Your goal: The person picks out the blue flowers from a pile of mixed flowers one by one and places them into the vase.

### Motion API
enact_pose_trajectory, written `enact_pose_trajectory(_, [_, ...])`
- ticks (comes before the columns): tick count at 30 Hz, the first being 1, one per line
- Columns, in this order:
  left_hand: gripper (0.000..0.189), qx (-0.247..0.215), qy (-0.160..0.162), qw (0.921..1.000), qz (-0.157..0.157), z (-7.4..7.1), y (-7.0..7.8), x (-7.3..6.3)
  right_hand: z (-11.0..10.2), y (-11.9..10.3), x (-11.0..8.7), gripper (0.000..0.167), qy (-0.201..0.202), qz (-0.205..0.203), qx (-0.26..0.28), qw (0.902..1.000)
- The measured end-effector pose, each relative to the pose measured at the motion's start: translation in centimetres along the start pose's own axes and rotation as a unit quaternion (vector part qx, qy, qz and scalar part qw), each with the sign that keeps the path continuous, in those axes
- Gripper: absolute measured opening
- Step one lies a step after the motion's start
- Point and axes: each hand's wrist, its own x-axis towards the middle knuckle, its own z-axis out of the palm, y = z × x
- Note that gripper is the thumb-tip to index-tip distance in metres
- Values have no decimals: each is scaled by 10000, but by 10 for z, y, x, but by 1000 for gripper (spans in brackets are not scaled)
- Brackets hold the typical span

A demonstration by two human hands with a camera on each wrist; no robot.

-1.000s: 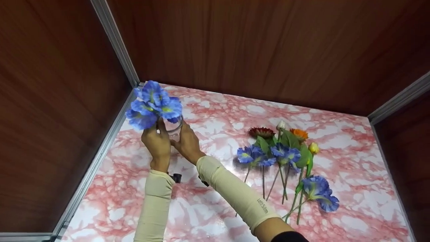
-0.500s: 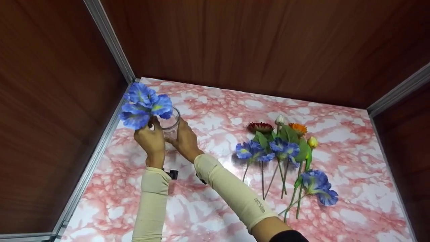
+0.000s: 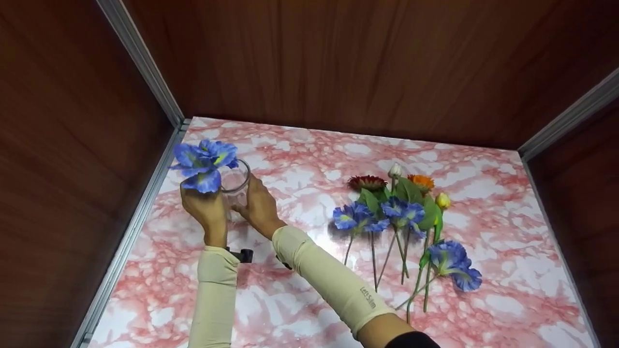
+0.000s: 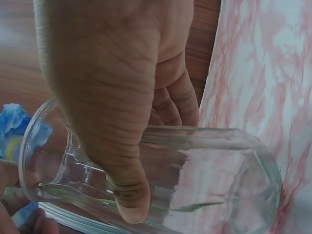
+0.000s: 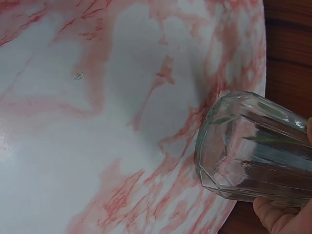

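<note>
In the head view my left hand [image 3: 205, 212] holds a blue iris [image 3: 203, 162] whose bloom leans left beside the rim of a clear glass vase [image 3: 236, 176]. The left wrist view shows the fingers [image 4: 9, 195] of that hand curled by the vase mouth, with a thin green stem [image 4: 190, 206] running inside the glass. My right hand [image 3: 261, 205] grips the vase's side, its thumb [image 4: 131, 200] across the glass. Seen from the right wrist, the faceted vase base [image 5: 219, 146] is near the table; contact is unclear.
On the pink-and-white marbled table [image 3: 300, 193] to the right lie a dark red flower [image 3: 367, 182], an orange flower [image 3: 420, 182], a white bud [image 3: 394, 169], a yellow bud [image 3: 442, 200] and more blue irises [image 3: 454, 263]. Dark wooden panels [image 3: 329, 63] enclose the table.
The iris bloom has moved left and lower in the head view, and its petals face differently. More of the vase rim shows beside it. The right hand keeps its grip, shifted slightly left.
</note>
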Motion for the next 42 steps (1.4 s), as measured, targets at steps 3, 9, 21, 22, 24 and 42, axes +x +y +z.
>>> enact_pose_trajectory(3, [31,-307,91,9986,-411,1,-4,-3,2,0,-2,91,-46,62,6,10000])
enact_pose_trajectory(9, [17,-547,139,9957,-734,11,-3,-5,3,-1,-2,89,-45,113,78,9999])
enact_pose_trajectory(21, [32,-1535,87,9768,-1491,19,-2,-11,1,0,0,86,21,63,-85,9999])
enact_pose_trajectory(22, [32,-1705,125,9730,-1548,19,-3,-13,1,0,-1,86,26,33,-121,9999])
enact_pose_trajectory(24, [31,-1973,201,9665,-1628,20,-4,-18,2,0,-1,86,32,-7,-180,9998])
enact_pose_trajectory(42, [20,-2171,134,9616,-1675,1,9,-51,5,3,-6,90,-87,31,-73,9999])
